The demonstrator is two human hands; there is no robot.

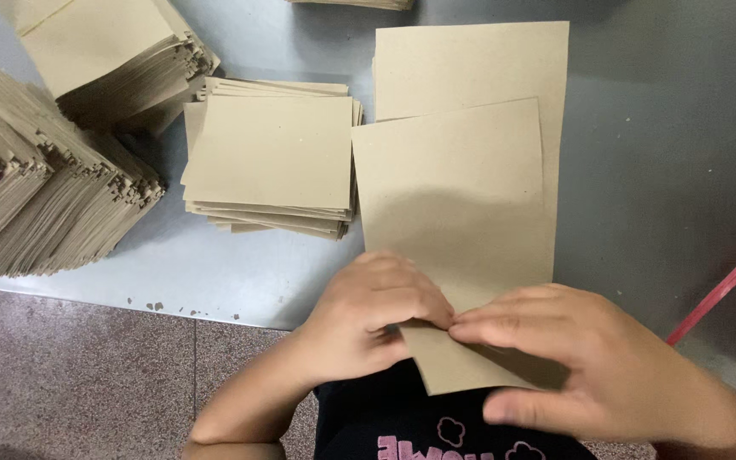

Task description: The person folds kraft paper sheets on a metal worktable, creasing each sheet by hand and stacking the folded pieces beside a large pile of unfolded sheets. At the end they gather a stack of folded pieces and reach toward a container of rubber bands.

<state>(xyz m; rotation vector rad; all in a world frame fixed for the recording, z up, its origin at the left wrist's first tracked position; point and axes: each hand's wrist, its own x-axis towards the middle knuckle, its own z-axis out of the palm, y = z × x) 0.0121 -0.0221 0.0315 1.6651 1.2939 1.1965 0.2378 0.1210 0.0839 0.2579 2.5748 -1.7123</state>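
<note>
Both hands are pinching the near edge of a brown paper sheet (453, 204) at the table's (657, 170) edge, left hand (368, 319) and right hand (589, 358) fingertips pressed together on it. Looks like a fold's just starting; next it probably needs the edges lined up square before creasing.

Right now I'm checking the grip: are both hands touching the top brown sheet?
Touching. The head view shows the left hand and right hand pinching the near edge of the top sheet, fingertips pressed on it.

Top sheet (457, 204): on a second sheet (478, 68), overhanging the table (666, 170) edge.
Small stack (270, 158): left of the sheets.
2 big stacks (36, 187): far left.
Hands (368, 319): at the top sheet's near edge.
</note>
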